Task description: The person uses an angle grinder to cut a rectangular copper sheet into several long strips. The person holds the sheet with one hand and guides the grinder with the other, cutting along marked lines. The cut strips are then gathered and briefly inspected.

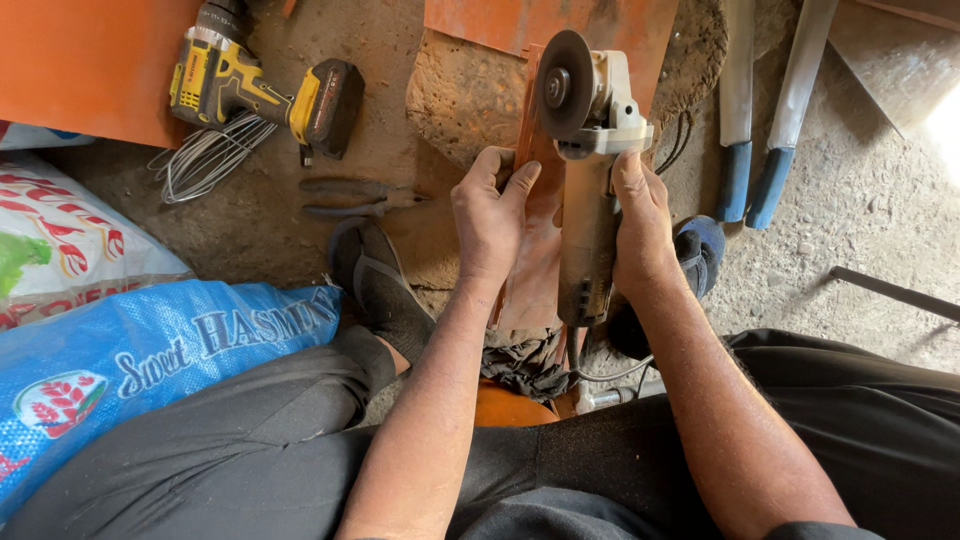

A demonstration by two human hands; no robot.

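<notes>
Taking the grey angle grinder with its dark round disc (585, 150) as the landmark: far to its left a yellow-and-black cordless drill (262, 88) lies on the dirt floor (860, 200) over a coil of thin grey wire (205, 155), with dark pliers (360, 197) nearer the grinder. Just left of the grinder, the left hand (492, 215) grips the edge of a narrow rust-orange metal strip (535, 250), which stands on edge touching the disc. The right hand (640, 220) is clenched around the grinder's body. Right of it lie two pale handles with blue grips (755, 170). No cut or sparks show, so the grinding looks barely begun, with most of the strip left.
</notes>
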